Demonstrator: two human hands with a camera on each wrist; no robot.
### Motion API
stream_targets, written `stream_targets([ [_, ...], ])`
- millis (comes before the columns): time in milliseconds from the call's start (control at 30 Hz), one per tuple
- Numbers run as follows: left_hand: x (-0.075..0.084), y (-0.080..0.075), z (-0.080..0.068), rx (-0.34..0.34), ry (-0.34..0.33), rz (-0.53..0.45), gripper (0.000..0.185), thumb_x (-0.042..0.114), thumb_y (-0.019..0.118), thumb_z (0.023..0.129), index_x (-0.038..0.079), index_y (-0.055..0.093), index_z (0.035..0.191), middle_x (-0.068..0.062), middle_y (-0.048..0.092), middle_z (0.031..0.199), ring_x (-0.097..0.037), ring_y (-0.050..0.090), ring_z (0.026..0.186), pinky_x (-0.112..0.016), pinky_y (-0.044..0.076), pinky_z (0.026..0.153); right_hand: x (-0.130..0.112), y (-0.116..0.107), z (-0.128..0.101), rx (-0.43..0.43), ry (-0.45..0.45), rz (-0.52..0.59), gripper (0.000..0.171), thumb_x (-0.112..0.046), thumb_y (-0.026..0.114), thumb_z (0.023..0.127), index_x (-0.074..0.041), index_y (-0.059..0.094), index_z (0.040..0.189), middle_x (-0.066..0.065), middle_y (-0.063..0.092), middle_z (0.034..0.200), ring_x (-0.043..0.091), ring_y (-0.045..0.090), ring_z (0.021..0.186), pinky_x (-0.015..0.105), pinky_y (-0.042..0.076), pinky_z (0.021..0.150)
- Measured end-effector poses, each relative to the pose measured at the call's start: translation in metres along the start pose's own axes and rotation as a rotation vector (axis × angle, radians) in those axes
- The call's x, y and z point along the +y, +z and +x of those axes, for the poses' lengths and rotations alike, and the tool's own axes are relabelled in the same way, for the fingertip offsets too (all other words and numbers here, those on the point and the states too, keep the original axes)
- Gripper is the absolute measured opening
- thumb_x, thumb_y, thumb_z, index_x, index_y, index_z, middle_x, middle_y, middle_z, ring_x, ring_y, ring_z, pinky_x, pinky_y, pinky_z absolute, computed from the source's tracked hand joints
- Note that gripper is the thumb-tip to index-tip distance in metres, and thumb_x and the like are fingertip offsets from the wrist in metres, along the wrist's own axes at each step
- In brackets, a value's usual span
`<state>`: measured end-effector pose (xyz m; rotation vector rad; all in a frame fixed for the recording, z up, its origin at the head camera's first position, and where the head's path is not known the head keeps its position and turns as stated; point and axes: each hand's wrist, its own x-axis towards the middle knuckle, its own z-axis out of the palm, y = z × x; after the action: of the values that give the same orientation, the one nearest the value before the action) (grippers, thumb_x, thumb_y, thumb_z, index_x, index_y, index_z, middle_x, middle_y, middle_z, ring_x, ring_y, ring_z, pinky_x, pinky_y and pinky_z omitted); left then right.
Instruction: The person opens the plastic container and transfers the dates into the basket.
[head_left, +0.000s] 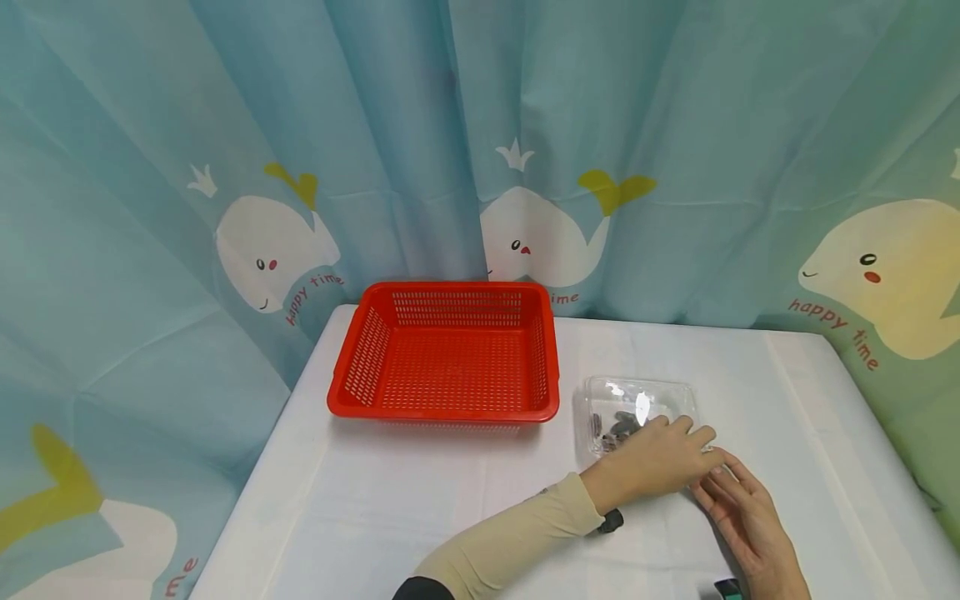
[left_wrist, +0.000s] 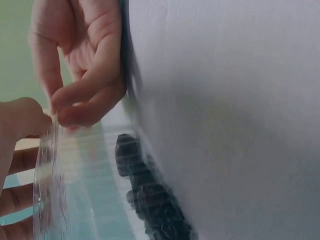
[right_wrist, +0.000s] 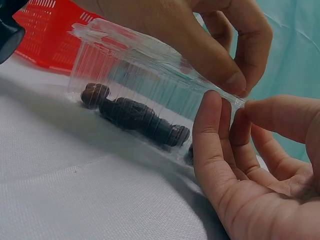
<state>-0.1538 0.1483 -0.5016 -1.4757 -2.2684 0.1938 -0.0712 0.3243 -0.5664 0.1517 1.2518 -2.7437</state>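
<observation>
Left hand (head_left: 652, 458) and right hand (head_left: 746, 521) meet at the 4 o'clock corner of the box (head_left: 675, 393)

From my seat, taking the table's (head_left: 420, 500) far edge as 12, I have the box at about 10 o'clock from where the fingertips meet, with its long axis running close to 9-to-3. I judge that corner to be what matters: both hands work on its rim (right_wrist: 132, 52), and the rest of the box stretches away to their left.

My left hand is the nearer, lying over the near side of the box. Its thumb and a finger are closed on the rim, the other fingers spaced apart. My right hand sits at 4 to 5 o'clock, palm turned up, thumb and forefinger tips almost together on the same edge, other fingers loosely bent. I cannot tell whether the rim has parted there.

Dark pieces (right_wrist: 132, 115) lie inside, low along the near long wall.

The left sleeve (head_left: 517, 533) comes in from 7 to 8 o'clock, and its hand blocks my head view of the corner; the wrist views show it better. The basket (head_left: 442, 416) stands apart, between 9 and 10 o'clock from the box, out of the hands' way. The curtain (head_left: 675, 83) hangs at 12.
</observation>
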Motion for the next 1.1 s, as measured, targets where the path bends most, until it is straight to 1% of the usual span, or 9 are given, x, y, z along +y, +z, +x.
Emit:
stream_targets([
  [100, 0.0028, 0.0033, 0.0002, 0.041, -0.009, 0.03, 0.029, 0.045, 0.056, 0.104, 0.039, 0.066, 0.131, 0.015, 0.065, 0.127, -0.004, 0.066, 0.102, -0.018, 0.055, 0.074, -0.0001, 0.0, 0.0005, -0.008, 0.001, -0.005, 0.042, 0.003, 0.037, 0.109, -0.017, 0.069, 0.127, -0.003, 0.07, 0.124, 0.014, 0.072, 0.114, 0.026, 0.059, 0.097],
  [200, 0.0045, 0.0047, 0.0003, 0.063, -0.017, 0.05, 0.028, 0.042, 0.053, 0.106, 0.038, 0.066, 0.13, 0.015, 0.066, 0.121, -0.004, 0.066, 0.098, -0.017, 0.054, 0.071, -0.0004, 0.0003, 0.0007, -0.001, 0.002, -0.027, 0.042, 0.003, 0.038, 0.109, -0.019, 0.069, 0.126, -0.005, 0.07, 0.124, 0.013, 0.073, 0.114, 0.025, 0.059, 0.097],
  [300, 0.0054, 0.0049, 0.0002, 0.063, -0.023, 0.065, 0.027, 0.041, 0.052, 0.106, 0.038, 0.066, 0.129, 0.015, 0.066, 0.117, -0.003, 0.066, 0.096, -0.017, 0.054, 0.071, -0.0009, 0.0009, 0.0009, 0.003, 0.005, -0.044, 0.042, 0.002, 0.038, 0.11, -0.02, 0.069, 0.126, -0.006, 0.07, 0.124, 0.012, 0.073, 0.113, 0.025, 0.059, 0.097],
  [533, 0.0063, 0.0033, 0.0002, 0.057, -0.036, 0.085, 0.025, 0.042, 0.052, 0.106, 0.038, 0.067, 0.126, 0.014, 0.064, 0.109, -0.003, 0.064, 0.092, -0.017, 0.053, 0.07, -0.001, 0.0016, 0.0001, -0.004, 0.006, -0.038, 0.041, 0.002, 0.039, 0.11, -0.02, 0.068, 0.128, -0.006, 0.071, 0.123, 0.012, 0.073, 0.114, 0.025, 0.058, 0.098],
  [667, 0.0072, 0.0037, 0.0003, 0.05, -0.043, 0.089, 0.024, 0.042, 0.051, 0.106, 0.038, 0.067, 0.124, 0.014, 0.064, 0.107, -0.003, 0.064, 0.091, -0.016, 0.052, 0.069, -0.0005, 0.0012, -0.0008, 0.017, 0.01, -0.063, 0.04, 0.001, 0.04, 0.11, -0.021, 0.068, 0.127, -0.007, 0.071, 0.123, 0.011, 0.073, 0.113, 0.025, 0.058, 0.098],
  [767, 0.0077, 0.0041, 0.0011, 0.062, -0.052, 0.084, 0.022, 0.042, 0.049, 0.108, 0.037, 0.067, 0.119, 0.014, 0.065, 0.104, -0.002, 0.064, 0.089, -0.016, 0.051, 0.067, -0.0006, 0.0008, -0.0009, 0.037, 0.018, -0.086, 0.039, 0.0, 0.041, 0.11, -0.024, 0.068, 0.126, -0.008, 0.071, 0.122, 0.01, 0.073, 0.112, 0.025, 0.059, 0.097],
  [900, 0.0075, 0.0037, 0.0017, 0.076, -0.066, 0.078, 0.02, 0.044, 0.05, 0.107, 0.036, 0.067, 0.114, 0.015, 0.065, 0.1, -0.001, 0.063, 0.085, -0.016, 0.051, 0.065, -0.0007, -0.0002, -0.0005, 0.051, 0.027, -0.102, 0.038, -0.002, 0.043, 0.11, -0.026, 0.068, 0.125, -0.009, 0.07, 0.121, 0.009, 0.072, 0.111, 0.024, 0.059, 0.095],
  [967, 0.0073, 0.0031, 0.0012, 0.073, -0.065, 0.08, 0.02, 0.044, 0.051, 0.107, 0.036, 0.067, 0.114, 0.016, 0.065, 0.101, -0.001, 0.063, 0.085, -0.016, 0.051, 0.065, -0.0008, -0.0005, -0.0007, 0.046, 0.027, -0.099, 0.038, -0.002, 0.042, 0.11, -0.026, 0.068, 0.125, -0.008, 0.07, 0.121, 0.009, 0.072, 0.111, 0.024, 0.059, 0.096],
  [1100, 0.0072, 0.0016, -0.0014, 0.065, -0.046, 0.077, 0.027, 0.049, 0.052, 0.105, 0.039, 0.065, 0.127, 0.016, 0.065, 0.109, -0.002, 0.064, 0.092, -0.015, 0.051, 0.067, -0.0005, 0.0003, -0.0012, 0.036, 0.018, -0.107, 0.038, -0.002, 0.041, 0.11, -0.024, 0.068, 0.126, -0.009, 0.069, 0.122, 0.009, 0.072, 0.112, 0.023, 0.058, 0.098],
])
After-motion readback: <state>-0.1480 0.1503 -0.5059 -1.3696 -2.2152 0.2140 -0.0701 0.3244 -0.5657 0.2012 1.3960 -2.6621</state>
